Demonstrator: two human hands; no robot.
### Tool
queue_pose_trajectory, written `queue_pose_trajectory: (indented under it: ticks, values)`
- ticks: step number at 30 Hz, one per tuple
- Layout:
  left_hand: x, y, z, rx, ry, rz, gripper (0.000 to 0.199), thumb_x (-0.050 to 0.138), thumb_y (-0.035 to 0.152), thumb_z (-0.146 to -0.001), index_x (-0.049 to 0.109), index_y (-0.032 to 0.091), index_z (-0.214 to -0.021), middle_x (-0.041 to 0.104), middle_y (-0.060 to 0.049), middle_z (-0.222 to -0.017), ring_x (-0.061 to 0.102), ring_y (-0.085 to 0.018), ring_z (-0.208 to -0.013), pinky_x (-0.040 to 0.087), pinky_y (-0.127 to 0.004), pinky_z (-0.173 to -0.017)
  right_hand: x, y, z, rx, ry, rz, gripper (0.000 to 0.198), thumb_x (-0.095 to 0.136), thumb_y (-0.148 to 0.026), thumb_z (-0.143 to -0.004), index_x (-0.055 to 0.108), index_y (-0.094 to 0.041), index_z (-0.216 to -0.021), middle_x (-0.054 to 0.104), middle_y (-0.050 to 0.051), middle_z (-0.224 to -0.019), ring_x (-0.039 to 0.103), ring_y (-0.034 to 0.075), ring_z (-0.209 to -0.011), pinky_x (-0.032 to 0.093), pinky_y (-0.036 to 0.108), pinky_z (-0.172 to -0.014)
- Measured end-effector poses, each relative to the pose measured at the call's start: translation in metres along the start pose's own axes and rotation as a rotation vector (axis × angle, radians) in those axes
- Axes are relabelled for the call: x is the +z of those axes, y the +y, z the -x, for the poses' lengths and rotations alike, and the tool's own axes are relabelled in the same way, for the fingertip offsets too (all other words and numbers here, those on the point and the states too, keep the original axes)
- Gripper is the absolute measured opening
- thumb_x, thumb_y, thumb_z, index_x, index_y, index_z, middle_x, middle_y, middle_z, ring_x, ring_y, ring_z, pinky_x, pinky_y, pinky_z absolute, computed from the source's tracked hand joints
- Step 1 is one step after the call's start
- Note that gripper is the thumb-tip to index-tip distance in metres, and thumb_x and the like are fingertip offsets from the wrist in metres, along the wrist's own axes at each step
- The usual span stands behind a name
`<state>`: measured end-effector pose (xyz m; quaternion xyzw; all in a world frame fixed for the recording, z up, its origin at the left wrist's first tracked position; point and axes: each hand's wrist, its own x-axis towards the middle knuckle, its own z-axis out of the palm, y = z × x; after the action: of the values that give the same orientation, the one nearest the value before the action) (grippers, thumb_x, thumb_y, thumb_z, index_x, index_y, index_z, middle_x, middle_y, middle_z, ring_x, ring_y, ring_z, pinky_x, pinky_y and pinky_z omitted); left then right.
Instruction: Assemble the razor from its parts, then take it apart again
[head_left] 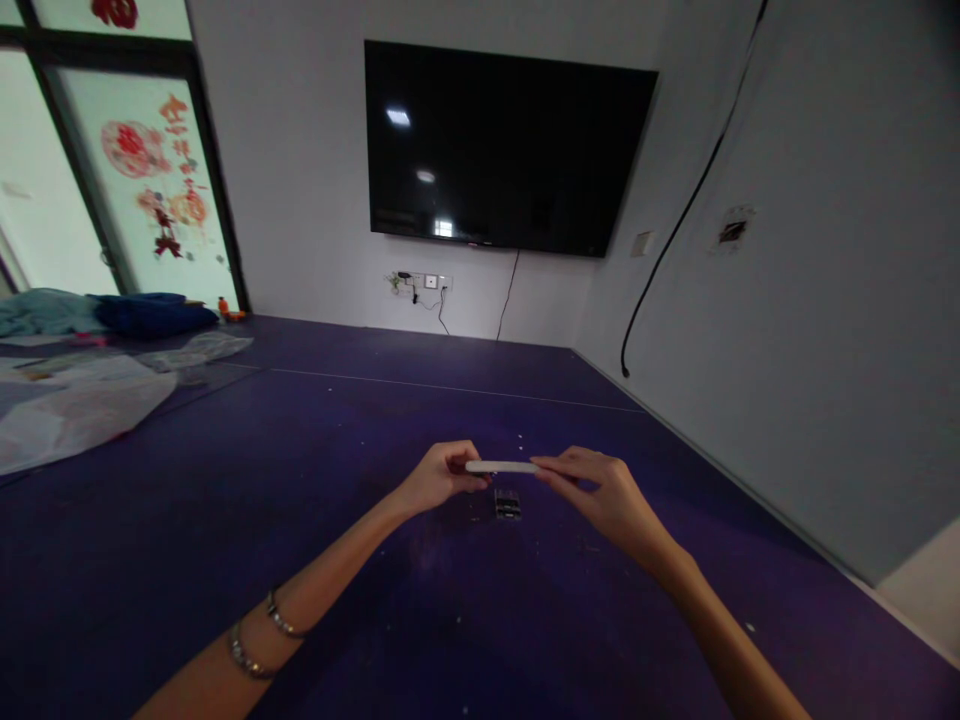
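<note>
A slim off-white stick with a rounded left end, looking like a nail file (499,467), lies level between my two hands above the purple surface. Its right end is pinched between the thumb and fingers of my right hand (592,485). My left hand (446,475) is closed at the other end, its curled fingers behind and below the stick. Something tiny seems to sit at those left fingertips, too small to make out. Just below the stick, a small clear case (508,505) with dark pieces rests on the surface.
White specks dot the purple surface (337,620). Crumpled clear plastic sheeting (97,400) and dark blue cloth (157,313) lie at the left. A television (510,150) hangs on the far wall, and a black cable (675,215) dangles by the right wall.
</note>
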<state>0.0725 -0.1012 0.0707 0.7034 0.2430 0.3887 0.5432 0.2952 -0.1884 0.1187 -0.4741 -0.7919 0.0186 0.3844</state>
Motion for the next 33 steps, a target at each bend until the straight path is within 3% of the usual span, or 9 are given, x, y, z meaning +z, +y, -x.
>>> queue_pose_trajectory:
  ticks: [7,14,33]
  values:
    - [0.0,0.001,0.0,0.003,0.015,-0.029,0.023,0.074,0.017,-0.058,0.052,0.013,-0.064,0.064,-0.001,-0.067,0.061,-0.013,-0.067,0.045,-0.025,-0.063,0.0,0.005,0.001,0.018,0.05,0.046,0.025,0.052,-0.038,-0.083,0.069,-0.026,-0.098,0.067,0.004,-0.079,0.06,0.015,-0.067,0.047,0.028,-0.063]
    - [0.001,0.003,0.0,0.0,0.01,-0.013,0.024,0.075,0.02,-0.058,0.053,0.014,-0.066,0.066,-0.001,-0.07,0.061,-0.011,-0.066,0.046,-0.025,-0.064,-0.001,0.0,0.001,-0.022,0.016,0.065,0.025,0.052,-0.038,-0.083,0.069,-0.028,-0.098,0.068,0.004,-0.08,0.061,0.015,-0.07,0.046,0.028,-0.064]
    - [0.001,-0.001,-0.001,0.017,0.004,-0.035,0.022,0.074,0.017,-0.059,0.053,0.013,-0.064,0.066,-0.001,-0.07,0.062,-0.012,-0.069,0.046,-0.025,-0.066,-0.003,0.009,0.0,0.008,-0.003,-0.048,0.025,0.053,-0.037,-0.083,0.07,-0.024,-0.096,0.067,0.004,-0.075,0.059,0.015,-0.065,0.045,0.026,-0.06]
